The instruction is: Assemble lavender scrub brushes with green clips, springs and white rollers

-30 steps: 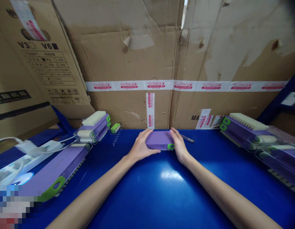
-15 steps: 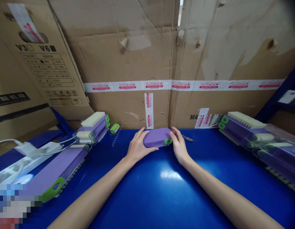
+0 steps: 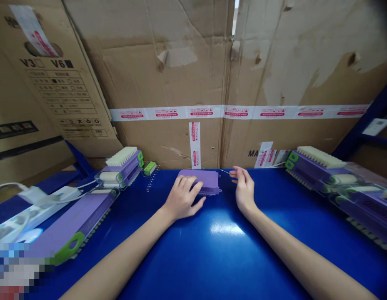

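A purple brush body [image 3: 207, 180] with bristles underneath lies at the back middle of the blue table, tabs showing on its right end. My left hand [image 3: 184, 196] lies over its left part, fingers curled on the top and thumb near the front edge. Just right of the brush, my right hand [image 3: 244, 186] is raised, fingers closed around a thin metal tool [image 3: 225, 171]. The tool's slim tip points left toward the brush's end; its grip is hidden by the fingers.
Clear-wrapped purple brushes with green ends stand at the left [image 3: 96, 204] and right [image 3: 324, 171]. A small green block [image 3: 150, 168] and a coiled spring [image 3: 152, 180] lie at the back left. A white power strip [image 3: 40, 208] with cables is left; cardboard [image 3: 168, 137] walls the back.
My right hand has left the brush, moved right and picked up the thin metal tool from the table. The brush has shifted left; its green end no longer shows. My left hand lies further over it.
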Demonstrator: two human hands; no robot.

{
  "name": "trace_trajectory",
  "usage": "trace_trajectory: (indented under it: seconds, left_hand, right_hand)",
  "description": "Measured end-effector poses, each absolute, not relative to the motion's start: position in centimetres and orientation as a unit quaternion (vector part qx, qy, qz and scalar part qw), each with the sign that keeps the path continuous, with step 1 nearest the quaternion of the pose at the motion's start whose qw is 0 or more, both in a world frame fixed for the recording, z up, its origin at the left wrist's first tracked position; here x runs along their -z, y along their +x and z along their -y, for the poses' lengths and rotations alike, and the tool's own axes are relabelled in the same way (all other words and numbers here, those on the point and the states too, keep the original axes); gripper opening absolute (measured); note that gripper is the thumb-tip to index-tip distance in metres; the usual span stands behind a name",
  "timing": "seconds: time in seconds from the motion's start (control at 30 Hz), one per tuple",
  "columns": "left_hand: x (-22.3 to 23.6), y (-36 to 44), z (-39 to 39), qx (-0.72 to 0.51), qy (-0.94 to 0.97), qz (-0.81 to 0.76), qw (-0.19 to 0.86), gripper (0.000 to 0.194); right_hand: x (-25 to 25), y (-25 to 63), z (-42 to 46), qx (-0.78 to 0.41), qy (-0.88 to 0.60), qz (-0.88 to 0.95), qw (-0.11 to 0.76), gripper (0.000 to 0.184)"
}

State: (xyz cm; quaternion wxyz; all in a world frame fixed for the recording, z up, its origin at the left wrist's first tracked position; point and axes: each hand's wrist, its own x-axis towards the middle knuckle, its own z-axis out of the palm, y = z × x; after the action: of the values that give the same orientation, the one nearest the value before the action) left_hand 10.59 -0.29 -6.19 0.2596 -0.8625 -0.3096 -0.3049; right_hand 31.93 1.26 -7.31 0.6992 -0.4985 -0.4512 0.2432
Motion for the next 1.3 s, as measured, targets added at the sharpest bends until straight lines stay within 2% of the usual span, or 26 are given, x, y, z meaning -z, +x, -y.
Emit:
trace_trajectory:
  seconds: [0.13, 0.43, 0.57, 0.73, 0.93, 1.3]
  left_hand:
    - [6.2, 10.9, -0.4, 0.271, -0.861, 0.342, 0.261, 0.03]
    - [5.3, 10.4, -2.4, 0.268, -0.853, 0.369, 0.255, 0.037]
    - [3.3, 7.2, -4.1, 0.277, -0.744, 0.556, 0.245, 0.038]
    - [2.5, 3.3, -5.9, 0.153, -0.647, 0.718, 0.204, 0.04]
    - [3.8, 2.8, -5.9, 0.063, -0.645, 0.744, 0.164, 0.043]
    - [3.1, 3.3, -4.7, 0.031, -0.65, 0.738, 0.179, 0.034]
  right_hand:
    - [7.4, 31.6, -1.0, -0.241, -0.492, 0.492, 0.676, 0.041]
    - [7.0, 31.0, -0.2, -0.19, -0.501, 0.588, 0.606, 0.039]
    - [7.1, 31.2, -0.3, -0.187, -0.506, 0.586, 0.605, 0.038]
    - [7.2, 31.1, -0.4, -0.181, -0.507, 0.594, 0.598, 0.038]
    - [7.3, 31.1, -0.4, -0.172, -0.502, 0.6, 0.598, 0.036]
    - [7.3, 31.1, -0.4, -0.172, -0.501, 0.607, 0.592, 0.035]
